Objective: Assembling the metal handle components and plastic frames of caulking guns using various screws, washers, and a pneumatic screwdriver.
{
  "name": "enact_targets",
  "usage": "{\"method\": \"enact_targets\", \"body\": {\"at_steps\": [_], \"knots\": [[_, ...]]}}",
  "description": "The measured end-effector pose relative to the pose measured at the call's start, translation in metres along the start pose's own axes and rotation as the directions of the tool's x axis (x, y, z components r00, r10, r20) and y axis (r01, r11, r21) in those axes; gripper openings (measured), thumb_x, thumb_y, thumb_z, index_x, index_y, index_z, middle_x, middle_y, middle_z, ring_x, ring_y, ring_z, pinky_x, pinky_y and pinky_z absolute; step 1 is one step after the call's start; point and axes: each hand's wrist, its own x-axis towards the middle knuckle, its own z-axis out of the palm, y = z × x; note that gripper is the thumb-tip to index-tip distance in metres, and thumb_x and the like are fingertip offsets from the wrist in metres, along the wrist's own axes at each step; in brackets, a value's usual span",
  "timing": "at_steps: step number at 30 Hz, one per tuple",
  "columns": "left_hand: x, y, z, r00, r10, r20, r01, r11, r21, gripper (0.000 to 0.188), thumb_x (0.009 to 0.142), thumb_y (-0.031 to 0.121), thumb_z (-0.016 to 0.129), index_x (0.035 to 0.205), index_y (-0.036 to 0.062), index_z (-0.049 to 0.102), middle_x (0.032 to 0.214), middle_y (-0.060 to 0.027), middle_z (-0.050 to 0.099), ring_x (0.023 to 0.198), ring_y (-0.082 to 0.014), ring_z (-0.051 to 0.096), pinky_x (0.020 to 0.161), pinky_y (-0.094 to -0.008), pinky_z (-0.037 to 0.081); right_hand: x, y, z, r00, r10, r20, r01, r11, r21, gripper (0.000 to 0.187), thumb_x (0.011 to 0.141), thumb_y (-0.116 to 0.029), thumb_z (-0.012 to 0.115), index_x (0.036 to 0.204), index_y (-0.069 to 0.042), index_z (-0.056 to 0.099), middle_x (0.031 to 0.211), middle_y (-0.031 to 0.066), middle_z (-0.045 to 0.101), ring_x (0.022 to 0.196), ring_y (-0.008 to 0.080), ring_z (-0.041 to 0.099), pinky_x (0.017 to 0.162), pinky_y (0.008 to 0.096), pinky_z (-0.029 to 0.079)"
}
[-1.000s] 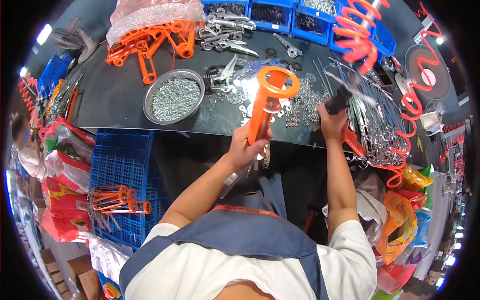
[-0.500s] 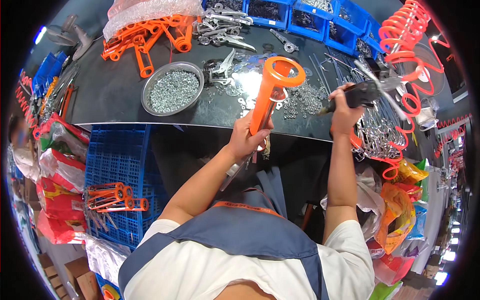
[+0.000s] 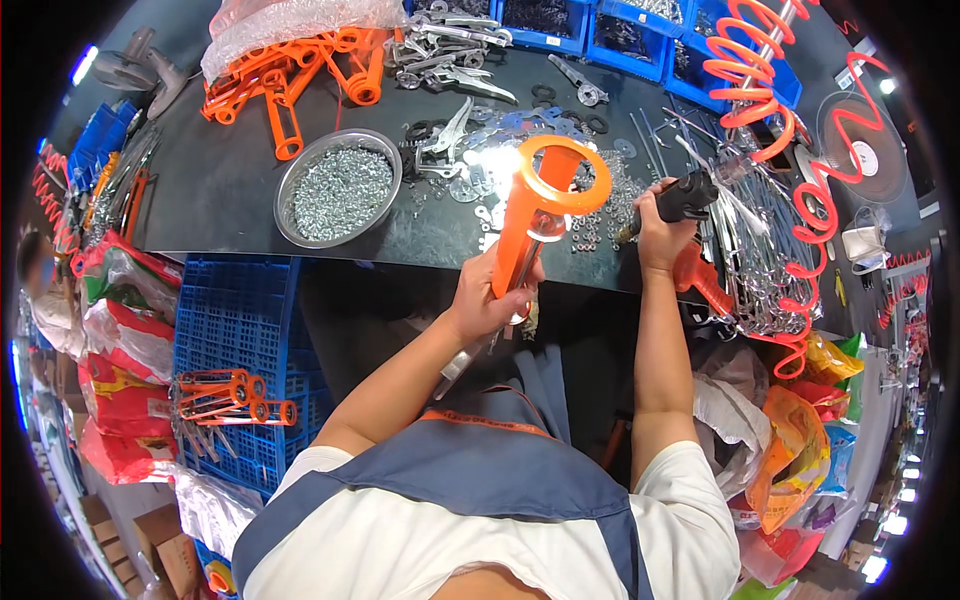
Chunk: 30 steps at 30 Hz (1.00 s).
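Observation:
My left hand (image 3: 490, 298) is closed round the body of an orange caulking gun (image 3: 518, 235). Its ring end points up and away over the bench edge, and a silvery metal part (image 3: 460, 368) sticks out below my wrist. At the right, my right hand (image 3: 664, 232) is wrapped round a black air screwdriver (image 3: 686, 196), joined to a red coiled hose (image 3: 752, 85). The screwdriver's tip points left and down, close above the bench. Just left of it lie small nuts (image 3: 590, 230) and washers. My right palm is partly hidden by the tool.
A metal bowl of small hardware (image 3: 285, 215) stands on the dark bench (image 3: 210, 190). Orange frames (image 3: 283, 115), metal handles (image 3: 455, 75) and blue bins (image 3: 625, 45) line the back. Metal rods (image 3: 765, 270) are heaped at the right. A blue crate (image 3: 235, 300) stands lower left.
My right hand has brought the air screwdriver to the left and slightly lower, and the coiled hose has swung along. My left hand still holds the caulking gun, now a little lower.

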Motion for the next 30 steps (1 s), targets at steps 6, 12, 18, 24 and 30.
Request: {"method": "enact_targets", "body": {"at_steps": [6,12,18,24,30], "knots": [[-0.001,-0.003,-0.001,1.000,0.005,0.018,-0.006,1.000,0.016,0.031,0.072,0.015,0.062,0.099,-0.0005,0.056,0.081,-0.0066,0.060,0.067,-0.0148,0.060,0.064,-0.0269,0.049,-0.003,-0.006,0.003,0.998,0.017,0.060,-0.013,0.997,-0.073,0.030,0.078,0.012,0.055,0.104,0.000,0.048,0.084,0.0050,0.054,0.068,0.0135,0.057,0.064,0.0276,0.051],[0.001,0.006,-0.001,1.000,0.002,0.006,-0.002,1.000,0.005,0.030,0.073,0.015,0.062,0.097,-0.0008,0.056,0.080,-0.0061,0.059,0.066,-0.0133,0.059,0.063,-0.0263,0.049,-0.003,-0.007,0.001,0.997,0.061,0.037,-0.062,0.998,0.016,0.031,0.076,0.011,0.059,0.104,-0.001,0.051,0.084,0.0025,0.055,0.070,0.0097,0.056,0.063,0.0245,0.050],[-0.002,-0.004,0.001,0.998,0.065,0.010,-0.065,0.998,-0.015,0.027,0.075,0.012,0.059,0.098,-0.0011,0.055,0.080,-0.0052,0.059,0.064,-0.0103,0.056,0.060,-0.0246,0.048,-0.013,-0.017,0.003,0.993,-0.024,0.113,0.022,1.000,0.018,0.022,0.076,0.008,0.060,0.094,-0.002,0.053,0.077,0.0021,0.056,0.066,0.0098,0.057,0.061,0.0244,0.048],[-0.002,0.000,0.000,0.999,0.008,0.031,-0.006,0.999,-0.040,0.028,0.075,0.006,0.058,0.101,-0.0013,0.054,0.081,-0.0049,0.059,0.064,-0.0093,0.056,0.058,-0.0241,0.048,-0.010,-0.019,-0.010,0.985,-0.047,0.165,0.086,0.969,-0.234,0.016,0.078,0.004,0.058,0.092,-0.002,0.052,0.072,0.0041,0.058,0.064,0.0122,0.058,0.062,0.0261,0.048],[-0.001,-0.001,0.000,0.999,-0.037,0.014,0.037,0.999,-0.031,0.025,0.075,0.007,0.060,0.099,-0.0004,0.055,0.082,-0.0043,0.058,0.070,-0.0107,0.057,0.066,-0.0253,0.047,0.028,-0.080,0.031,0.994,-0.049,-0.098,0.075,0.957,0.281,0.020,0.078,0.008,0.054,0.097,0.002,0.051,0.078,0.0090,0.056,0.061,0.0163,0.057,0.058,0.0311,0.049]]}}
